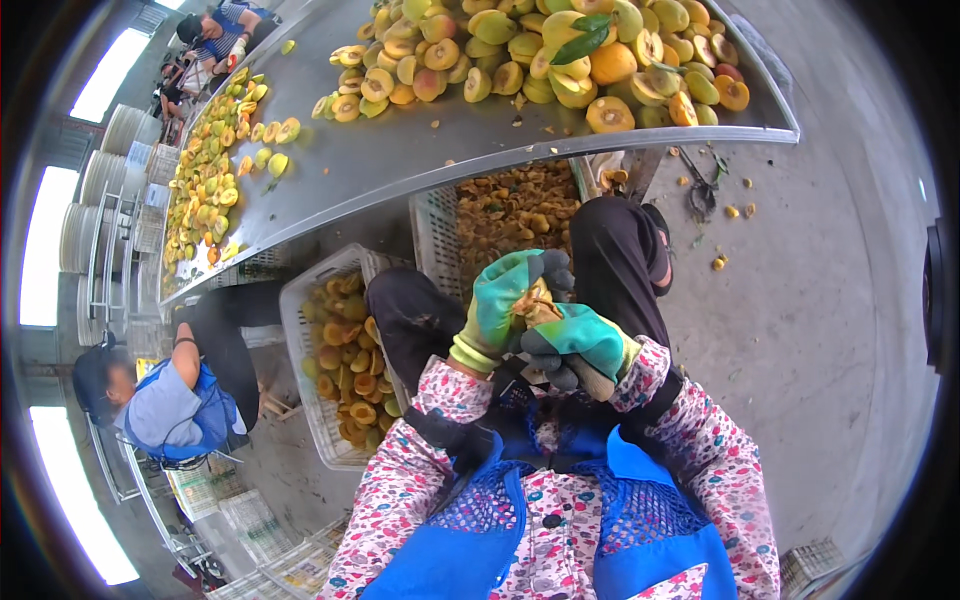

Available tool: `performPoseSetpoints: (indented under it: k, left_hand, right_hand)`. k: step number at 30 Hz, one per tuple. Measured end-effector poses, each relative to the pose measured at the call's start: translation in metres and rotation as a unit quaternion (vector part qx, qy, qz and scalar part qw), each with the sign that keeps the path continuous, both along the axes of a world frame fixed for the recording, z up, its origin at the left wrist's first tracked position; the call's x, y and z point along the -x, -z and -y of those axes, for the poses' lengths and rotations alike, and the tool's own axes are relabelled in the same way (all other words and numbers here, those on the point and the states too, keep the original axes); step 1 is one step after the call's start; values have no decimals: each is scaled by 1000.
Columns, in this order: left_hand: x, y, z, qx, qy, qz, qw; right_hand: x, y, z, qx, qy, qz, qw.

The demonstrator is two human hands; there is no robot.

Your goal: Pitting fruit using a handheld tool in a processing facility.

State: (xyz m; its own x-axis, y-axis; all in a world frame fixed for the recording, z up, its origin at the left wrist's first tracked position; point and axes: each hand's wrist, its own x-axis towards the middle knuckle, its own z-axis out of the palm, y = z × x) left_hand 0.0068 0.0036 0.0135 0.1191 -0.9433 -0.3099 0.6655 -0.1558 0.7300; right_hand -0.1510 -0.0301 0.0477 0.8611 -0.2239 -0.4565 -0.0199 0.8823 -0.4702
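Here I have the left hand (503, 305) and right hand (588, 345) closed on a brownish fruit piece (538, 306), right between them! Left's upper-left of it, right's lower-right, long axis unclear to me

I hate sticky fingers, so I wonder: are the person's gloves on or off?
Both are on: the left hand and right hand are covered in green with dark fingertips, and yellow cuffs show.

Fruit-processing workshop: metal table (345, 175) of halved fruit (430, 55) up top, filled crate (345, 459) left of centre, stacked baskets (100, 180) and co-worker (185, 410) far left.
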Motion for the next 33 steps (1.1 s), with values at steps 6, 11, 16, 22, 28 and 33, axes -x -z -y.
performPoseSetpoints:
  k: [6, 11, 16, 22, 28, 33]
  left_hand:
    - [-25, -18, -13, 22, 165, 221, 961]
    - [-15, -25, -21, -36, 151, 60, 986]
    - [6, -3, -19, 75, -36, 251, 964]
    - [-27, 42, -2, 34, -260, -74, 962]
    - [-55, -27, -25, 104, -186, 479, 852]
    - [-87, -13, -36, 198, -173, 47, 964]
  right_hand:
    - [-2, -4, -4, 238, -73, 43, 968]
    - [0, -27, 6, 122, -126, 12, 984]
    - [-7, -10, -3, 78, -51, -18, 995]
    - [-42, -13, -11, 14, 35, 97, 995]
    - [-43, 2, 16, 201, 15, -42, 979]
    - [-54, -10, 12, 250, -3, -73, 966]
